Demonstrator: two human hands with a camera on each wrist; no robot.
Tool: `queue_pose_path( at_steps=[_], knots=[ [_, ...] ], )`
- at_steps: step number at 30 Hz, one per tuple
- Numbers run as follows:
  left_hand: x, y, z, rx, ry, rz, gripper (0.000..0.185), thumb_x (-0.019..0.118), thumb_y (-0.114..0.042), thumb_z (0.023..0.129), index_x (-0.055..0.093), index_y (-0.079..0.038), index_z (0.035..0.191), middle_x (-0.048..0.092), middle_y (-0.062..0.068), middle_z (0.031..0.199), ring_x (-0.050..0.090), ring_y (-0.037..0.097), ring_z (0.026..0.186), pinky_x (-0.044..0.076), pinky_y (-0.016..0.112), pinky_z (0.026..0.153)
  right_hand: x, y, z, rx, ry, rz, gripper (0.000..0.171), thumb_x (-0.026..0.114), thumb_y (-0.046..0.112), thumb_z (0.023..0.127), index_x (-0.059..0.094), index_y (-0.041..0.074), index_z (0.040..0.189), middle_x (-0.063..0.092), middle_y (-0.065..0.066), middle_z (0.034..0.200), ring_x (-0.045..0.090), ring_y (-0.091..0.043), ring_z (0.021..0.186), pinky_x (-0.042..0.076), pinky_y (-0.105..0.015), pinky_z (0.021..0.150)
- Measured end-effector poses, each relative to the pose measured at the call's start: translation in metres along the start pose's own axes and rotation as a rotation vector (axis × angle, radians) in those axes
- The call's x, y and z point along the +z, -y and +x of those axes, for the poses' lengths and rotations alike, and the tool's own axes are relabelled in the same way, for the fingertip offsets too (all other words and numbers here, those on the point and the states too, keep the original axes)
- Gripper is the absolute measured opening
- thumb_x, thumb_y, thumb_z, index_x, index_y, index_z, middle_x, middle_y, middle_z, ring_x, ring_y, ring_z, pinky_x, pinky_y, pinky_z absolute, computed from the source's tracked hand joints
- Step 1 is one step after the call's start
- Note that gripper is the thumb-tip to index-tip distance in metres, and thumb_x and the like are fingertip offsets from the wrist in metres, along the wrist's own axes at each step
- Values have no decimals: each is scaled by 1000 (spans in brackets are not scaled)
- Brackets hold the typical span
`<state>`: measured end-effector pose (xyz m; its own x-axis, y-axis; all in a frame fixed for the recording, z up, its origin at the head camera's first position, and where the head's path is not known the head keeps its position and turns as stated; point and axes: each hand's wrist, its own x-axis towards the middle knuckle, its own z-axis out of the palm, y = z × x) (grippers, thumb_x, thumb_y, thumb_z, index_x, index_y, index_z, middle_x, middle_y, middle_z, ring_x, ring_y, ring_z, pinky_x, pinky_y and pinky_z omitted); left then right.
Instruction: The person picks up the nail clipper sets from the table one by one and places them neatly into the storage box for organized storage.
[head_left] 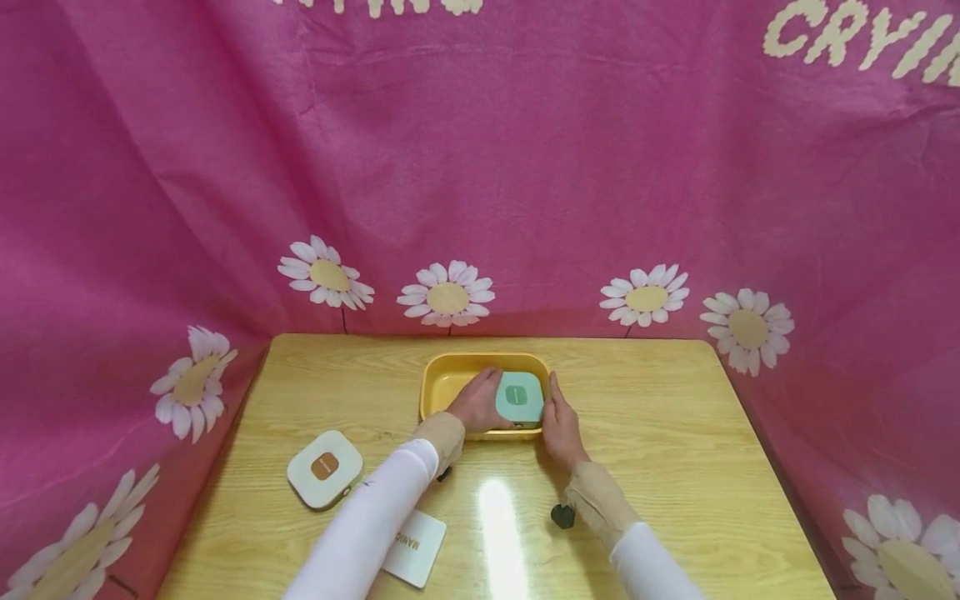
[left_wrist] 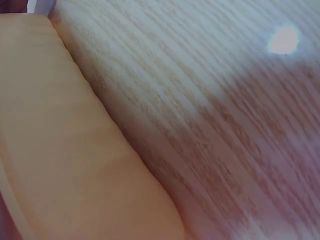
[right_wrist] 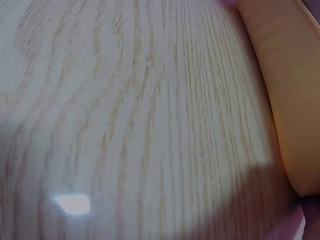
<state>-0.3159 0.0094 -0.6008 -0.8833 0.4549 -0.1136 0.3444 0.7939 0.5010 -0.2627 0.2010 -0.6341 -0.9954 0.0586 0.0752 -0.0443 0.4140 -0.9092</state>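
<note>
In the head view a yellow basin point(head_left: 442, 385) stands near the back middle of the table. Inside it, at the right end, sits a mint-green square case point(head_left: 530, 400) with rounded corners and a darker green square on its lid. My left hand point(head_left: 478, 402) reaches over the basin's near rim and grips the case's left side, thumb along its near edge. Against the basin's right outer wall lie the straight fingers of my right hand point(head_left: 562, 427). Both wrist views show the basin's yellow wall point(left_wrist: 75, 130) close up, beside the wood grain.
A white square case point(head_left: 347, 457) with a brown square on its lid lies at the left of the wooden table point(head_left: 660, 433). Partly under the left forearm is a white lettered card point(head_left: 422, 546). Pink flowered cloth point(head_left: 525, 208) rises behind the table and at both sides.
</note>
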Motion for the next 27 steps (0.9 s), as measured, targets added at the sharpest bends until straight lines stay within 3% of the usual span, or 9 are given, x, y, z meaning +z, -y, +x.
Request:
queue_pose_path(
  at_steps=[7, 16, 27],
  knots=[
    [5, 2, 4, -23, 16, -11, 117, 99, -36, 72, 32, 0, 162, 39, 20, 163, 42, 32, 149, 36, 39, 122, 4, 0, 0, -36, -38, -9, 53, 37, 4, 111, 28, -3, 163, 32, -20, 166, 36, -40, 150, 30, -53, 123],
    [5, -2, 6, -56, 31, -3, 117, 100, -33, 70, 34, -2, 161, 41, 18, 160, 49, 34, 143, 42, 40, 118, 6, 4, 1, -1, -44, 11, 53, 35, 6, 113, 25, 0, 164, 29, -20, 168, 32, -38, 153, 27, -52, 125],
    [7, -1, 4, -30, 10, -16, 115, 100, -31, 69, 35, -2, 160, 45, 19, 155, 54, 35, 136, 46, 41, 114, 10, 6, -2, 0, -70, -42, 54, 35, 3, 111, 25, -1, 164, 31, -21, 167, 35, -39, 152, 30, -52, 123]
  ],
)
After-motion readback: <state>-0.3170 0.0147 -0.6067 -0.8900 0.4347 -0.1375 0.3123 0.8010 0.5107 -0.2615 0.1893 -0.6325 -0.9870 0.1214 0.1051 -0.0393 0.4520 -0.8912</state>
